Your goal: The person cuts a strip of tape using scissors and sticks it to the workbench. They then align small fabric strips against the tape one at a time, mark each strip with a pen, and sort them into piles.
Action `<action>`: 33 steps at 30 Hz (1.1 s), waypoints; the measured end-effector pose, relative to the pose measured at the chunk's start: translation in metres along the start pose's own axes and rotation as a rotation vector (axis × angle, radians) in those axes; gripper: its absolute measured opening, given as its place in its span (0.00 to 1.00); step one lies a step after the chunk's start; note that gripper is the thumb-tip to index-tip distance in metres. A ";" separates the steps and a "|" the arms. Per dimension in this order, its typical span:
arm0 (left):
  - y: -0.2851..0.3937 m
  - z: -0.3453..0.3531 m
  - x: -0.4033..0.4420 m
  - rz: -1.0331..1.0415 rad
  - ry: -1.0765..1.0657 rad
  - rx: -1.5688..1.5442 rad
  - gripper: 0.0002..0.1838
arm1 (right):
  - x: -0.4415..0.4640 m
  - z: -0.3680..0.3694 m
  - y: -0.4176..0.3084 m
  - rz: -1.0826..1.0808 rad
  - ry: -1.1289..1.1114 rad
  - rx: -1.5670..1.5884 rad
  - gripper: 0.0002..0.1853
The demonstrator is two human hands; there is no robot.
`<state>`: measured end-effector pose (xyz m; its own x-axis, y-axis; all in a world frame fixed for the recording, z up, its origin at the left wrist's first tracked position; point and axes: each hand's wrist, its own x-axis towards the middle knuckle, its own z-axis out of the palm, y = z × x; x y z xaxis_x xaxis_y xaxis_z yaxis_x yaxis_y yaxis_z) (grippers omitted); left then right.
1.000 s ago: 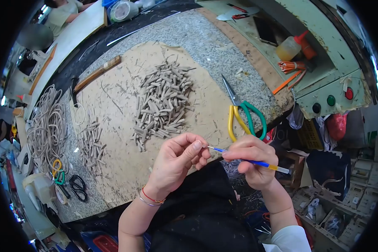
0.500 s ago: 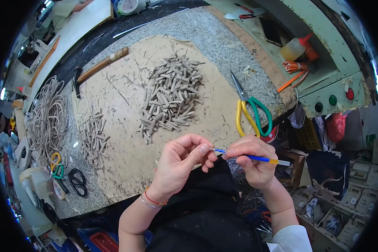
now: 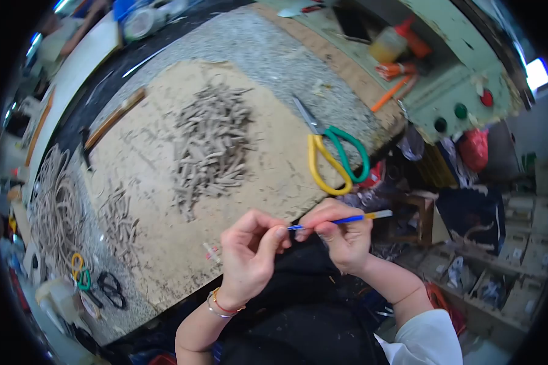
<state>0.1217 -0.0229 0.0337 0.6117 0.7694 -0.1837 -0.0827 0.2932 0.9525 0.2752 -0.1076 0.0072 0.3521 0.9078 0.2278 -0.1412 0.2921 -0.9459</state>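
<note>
My right hand [image 3: 341, 237] grips a slim blue pen-like tool [image 3: 351, 219] with a yellow band and a pale, see-through end pointing right. Its thin tip reaches the pinched thumb and finger of my left hand [image 3: 252, 246]; anything small between them is too hidden to make out. Both hands are over the front edge of the bench, above a black apron [image 3: 304, 304]. Just left of my left hand, a small clear piece with red marks [image 3: 211, 252] lies on the tan sheet [image 3: 158, 243]. Beyond them is a heap of short grey cord pieces [image 3: 216, 143].
Scissors with yellow and green handles [image 3: 332, 155] lie right of the heap. A smaller grey pile [image 3: 119, 225], a cord coil [image 3: 55, 213], a hammer [image 3: 114, 118] and black scissors [image 3: 111, 290] are on the left. A green machine housing [image 3: 463, 100] borders the right.
The view has swung and blurred, so the bench appears shifted left. Both hands keep their hold, with the blue tool's tip still at my left fingers. The small red-marked piece now shows.
</note>
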 end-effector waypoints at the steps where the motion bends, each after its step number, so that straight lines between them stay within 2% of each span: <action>1: -0.004 -0.002 -0.001 -0.017 -0.029 0.033 0.03 | -0.005 -0.001 0.000 0.043 0.021 0.036 0.08; 6: -0.028 -0.007 -0.007 -0.158 -0.233 0.363 0.03 | -0.041 -0.020 0.010 0.356 0.033 0.051 0.10; 9: -0.035 0.001 -0.006 -0.053 -0.368 0.608 0.04 | -0.058 -0.027 0.020 0.435 0.039 0.152 0.10; 11: -0.047 0.008 -0.001 -0.053 -0.372 0.655 0.04 | -0.064 -0.040 0.015 0.506 0.222 0.250 0.09; 13: -0.054 0.020 0.002 -0.095 -0.395 0.651 0.07 | -0.071 -0.064 0.024 0.345 0.341 0.065 0.08; 14: -0.058 0.033 0.004 -0.066 -0.392 0.611 0.11 | -0.072 -0.080 0.023 0.302 0.415 -0.045 0.06; 15: -0.059 0.045 0.010 0.031 -0.428 0.721 0.14 | -0.070 -0.101 0.018 0.245 0.507 -0.124 0.05; 17: -0.086 0.064 0.026 0.128 -0.480 0.729 0.14 | -0.062 -0.155 0.030 0.103 0.729 -0.423 0.03; 20: -0.132 0.097 0.060 0.480 -0.643 0.854 0.16 | -0.066 -0.233 0.068 0.173 0.797 -0.878 0.04; 21: -0.141 0.114 0.068 0.390 -0.741 0.803 0.17 | -0.069 -0.240 0.079 0.194 0.791 -0.896 0.04; 22: -0.154 0.133 0.075 0.544 -0.781 0.768 0.15 | -0.070 -0.245 0.088 0.216 0.783 -0.913 0.04; 23: -0.172 0.149 0.082 0.582 -0.825 0.852 0.14 | -0.072 -0.250 0.099 0.240 0.773 -0.929 0.05; 25: -0.205 0.175 0.103 0.663 -0.913 1.019 0.12 | -0.073 -0.251 0.121 0.264 0.810 -0.766 0.05; 27: -0.219 0.194 0.125 0.299 -0.739 1.273 0.10 | -0.067 -0.240 0.124 0.181 0.890 -0.566 0.05; 28: -0.246 0.188 0.140 0.412 -0.567 1.132 0.11 | -0.067 -0.241 0.130 0.183 0.903 -0.463 0.06; 29: -0.254 0.185 0.154 0.301 -0.500 0.988 0.13 | -0.069 -0.243 0.138 0.146 0.883 -0.374 0.07; 31: -0.229 0.182 0.163 0.119 -0.441 0.931 0.18 | -0.064 -0.234 0.141 0.113 0.853 -0.463 0.08; 33: -0.250 0.162 0.179 0.174 -0.452 0.835 0.17 | -0.060 -0.234 0.139 0.115 0.809 -0.505 0.07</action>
<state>0.3800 -0.0502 -0.1978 0.9034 0.4215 -0.0794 0.2789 -0.4367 0.8553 0.4507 -0.1919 -0.1919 0.9195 0.3854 0.0773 0.1336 -0.1215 -0.9836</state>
